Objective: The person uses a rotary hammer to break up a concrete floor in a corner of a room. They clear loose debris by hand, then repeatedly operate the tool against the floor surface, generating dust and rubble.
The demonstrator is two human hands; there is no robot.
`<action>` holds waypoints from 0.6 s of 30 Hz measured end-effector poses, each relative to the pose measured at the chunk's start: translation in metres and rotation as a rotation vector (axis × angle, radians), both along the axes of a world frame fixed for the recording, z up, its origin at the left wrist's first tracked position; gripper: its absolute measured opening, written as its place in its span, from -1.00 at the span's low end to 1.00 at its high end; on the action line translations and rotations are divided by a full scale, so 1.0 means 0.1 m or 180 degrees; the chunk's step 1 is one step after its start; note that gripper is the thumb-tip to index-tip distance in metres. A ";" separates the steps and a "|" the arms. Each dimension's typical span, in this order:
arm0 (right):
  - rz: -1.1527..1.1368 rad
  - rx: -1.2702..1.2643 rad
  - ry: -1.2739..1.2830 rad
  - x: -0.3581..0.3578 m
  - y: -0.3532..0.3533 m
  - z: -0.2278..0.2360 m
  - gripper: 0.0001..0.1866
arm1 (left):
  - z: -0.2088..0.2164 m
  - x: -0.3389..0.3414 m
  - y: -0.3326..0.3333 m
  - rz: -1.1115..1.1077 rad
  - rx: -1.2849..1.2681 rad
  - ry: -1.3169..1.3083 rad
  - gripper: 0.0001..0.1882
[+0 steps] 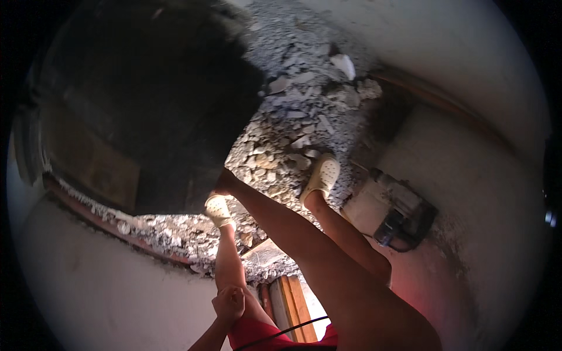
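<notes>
A large dark panel-like thing with straight lower edges fills the upper left; its kind is hard to make out in the shadow. My right arm reaches across from the lower right, and my right hand is closed at the panel's lower right corner. The fingertips there are partly hidden in the dark. Down by my left thigh, my left hand is curled into a fist, with nothing visible in it. It holds clear of the panel.
Broken stone rubble covers the floor under my cream clogs. To the right lies a dusty, bulky power tool by the pale wall. Wooden boards stand behind my legs, and a thin black cord crosses my red shorts.
</notes>
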State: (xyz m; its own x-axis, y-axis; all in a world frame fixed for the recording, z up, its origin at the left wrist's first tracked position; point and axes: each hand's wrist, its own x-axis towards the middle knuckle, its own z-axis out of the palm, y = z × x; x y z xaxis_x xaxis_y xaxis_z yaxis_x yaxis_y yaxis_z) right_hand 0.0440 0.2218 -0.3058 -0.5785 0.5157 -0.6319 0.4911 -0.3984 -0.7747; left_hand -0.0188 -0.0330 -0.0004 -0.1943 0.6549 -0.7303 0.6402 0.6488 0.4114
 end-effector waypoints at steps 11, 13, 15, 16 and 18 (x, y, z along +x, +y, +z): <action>0.3230 0.1798 -0.3774 3.63 2.93 0.00 0.15 | -0.16 0.25 0.16 -0.0111 -0.0165 0.0070 -0.82; 0.3116 0.1783 -0.3631 3.77 3.11 -0.05 0.17 | -0.17 0.32 0.18 -0.0171 -0.0077 0.0084 -0.82; 0.2840 0.1910 -0.3499 3.94 3.10 -0.22 0.15 | -0.23 0.36 0.24 -0.0294 -0.0016 0.0095 -0.82; 0.2631 0.2079 -0.3399 3.97 3.01 -0.40 0.12 | -0.22 0.39 0.26 -0.0356 0.0003 0.0138 -0.81; 0.2580 0.1972 -0.3434 3.80 2.94 -0.60 0.17 | -0.18 0.55 0.29 -0.0349 -0.0045 0.0243 -0.81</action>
State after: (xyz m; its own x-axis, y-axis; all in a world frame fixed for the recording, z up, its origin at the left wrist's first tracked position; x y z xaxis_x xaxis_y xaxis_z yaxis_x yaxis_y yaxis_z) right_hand 0.4239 0.5154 -0.3654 -0.2394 0.6307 -0.7382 0.8469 0.5075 0.1589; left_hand 0.0362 -0.0037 -0.0188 -0.1775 0.6649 -0.7255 0.7368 0.5785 0.3500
